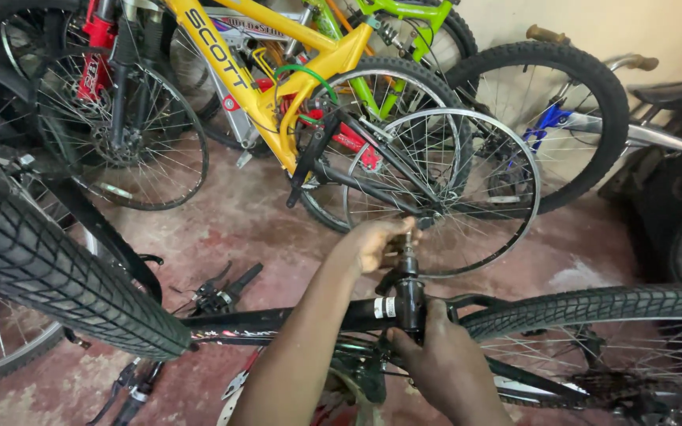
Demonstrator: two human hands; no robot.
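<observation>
My left hand (375, 241) is closed around the top of a thin metal stem (409, 254). The stem sticks up out of a short black tube (410, 304) on a black bicycle frame (294, 319). My right hand (440, 359) grips that tube from below and steadies it. The frame lies across the lower part of the view, between a knobby black tyre (41, 260) at the left and another tyre (593, 304) at the right.
A tyreless spoked wheel (518, 170) stands just beyond my hands. Behind it several bicycles lean together: a yellow frame (270, 95), a green one (404, 9), and one with blue parts (550, 118). Brake levers (226, 293) lie on the reddish concrete floor (222, 229).
</observation>
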